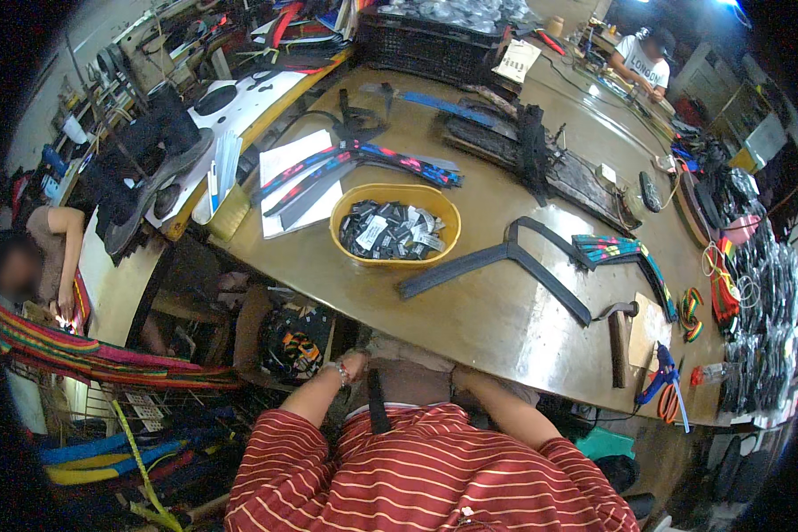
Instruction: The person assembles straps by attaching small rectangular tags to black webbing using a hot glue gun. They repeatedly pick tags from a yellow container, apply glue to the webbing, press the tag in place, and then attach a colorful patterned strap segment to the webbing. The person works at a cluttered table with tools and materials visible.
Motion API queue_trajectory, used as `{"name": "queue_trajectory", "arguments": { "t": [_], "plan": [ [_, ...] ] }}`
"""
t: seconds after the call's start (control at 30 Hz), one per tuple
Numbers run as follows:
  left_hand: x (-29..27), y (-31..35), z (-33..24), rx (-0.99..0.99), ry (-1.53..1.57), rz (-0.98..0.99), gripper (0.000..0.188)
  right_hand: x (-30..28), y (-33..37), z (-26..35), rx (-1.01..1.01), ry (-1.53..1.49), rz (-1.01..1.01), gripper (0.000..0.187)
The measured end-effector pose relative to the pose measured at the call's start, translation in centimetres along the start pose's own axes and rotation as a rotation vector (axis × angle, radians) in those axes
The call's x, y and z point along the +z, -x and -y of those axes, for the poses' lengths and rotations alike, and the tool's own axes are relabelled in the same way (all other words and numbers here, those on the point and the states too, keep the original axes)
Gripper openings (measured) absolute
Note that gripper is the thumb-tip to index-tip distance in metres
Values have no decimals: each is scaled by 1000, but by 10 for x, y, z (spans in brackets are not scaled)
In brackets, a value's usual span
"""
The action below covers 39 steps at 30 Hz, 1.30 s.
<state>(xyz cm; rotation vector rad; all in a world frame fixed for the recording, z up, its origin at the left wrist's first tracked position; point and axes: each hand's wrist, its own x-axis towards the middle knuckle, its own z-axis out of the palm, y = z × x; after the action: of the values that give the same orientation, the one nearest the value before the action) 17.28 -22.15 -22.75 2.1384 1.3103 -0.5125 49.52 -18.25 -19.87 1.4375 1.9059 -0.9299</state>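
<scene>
Below the table's front edge, my left hand [355, 365] is at the left of my lap, a bracelet on its wrist. Its fingers are too small and dim to make out. At the other side of my lap is my right hand [464, 379], its fingers hidden. Between the hands, a short black strap [378, 403] lies against my striped shirt. On the table ahead stands a yellow tub [339, 232] full of small black pieces with white labels. To its right lie black angled straps [514, 253] and multicoloured patterned straps [616, 248].
A hammer [618, 346], a blue glue gun [656, 377] and orange-handled scissors [669, 406] lie at the table's right front. Patterned straps [355, 158] rest partly over white paper [279, 191]. One co-worker [643, 66] sits at the far right, another [58, 257] at the left.
</scene>
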Motion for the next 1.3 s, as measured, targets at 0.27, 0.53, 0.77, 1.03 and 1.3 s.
{"name": "queue_trajectory", "arguments": {
  "t": [0.27, 0.53, 0.77, 1.03, 1.3],
  "plan": [
    [-54, 88, -30, -82, 323, 243, 39, -14, 67, -3, -354, -189, -74, 34],
    [-295, 82, -145, 715, 391, 146, 34, -185, 260, -27, -396, -473, -784, 25],
    [-315, -12, -216, 180, -44, -642, 70, -182, 218, -46, -31, -29, -1187, 28],
    [-289, -16, -240, 432, 20, -870, 17, -208, 190, -60, -46, -331, -1036, 26],
    [-276, -55, -233, 412, 530, -1013, 52, -282, 149, -31, -91, -423, -1674, 25]
  ]
}}
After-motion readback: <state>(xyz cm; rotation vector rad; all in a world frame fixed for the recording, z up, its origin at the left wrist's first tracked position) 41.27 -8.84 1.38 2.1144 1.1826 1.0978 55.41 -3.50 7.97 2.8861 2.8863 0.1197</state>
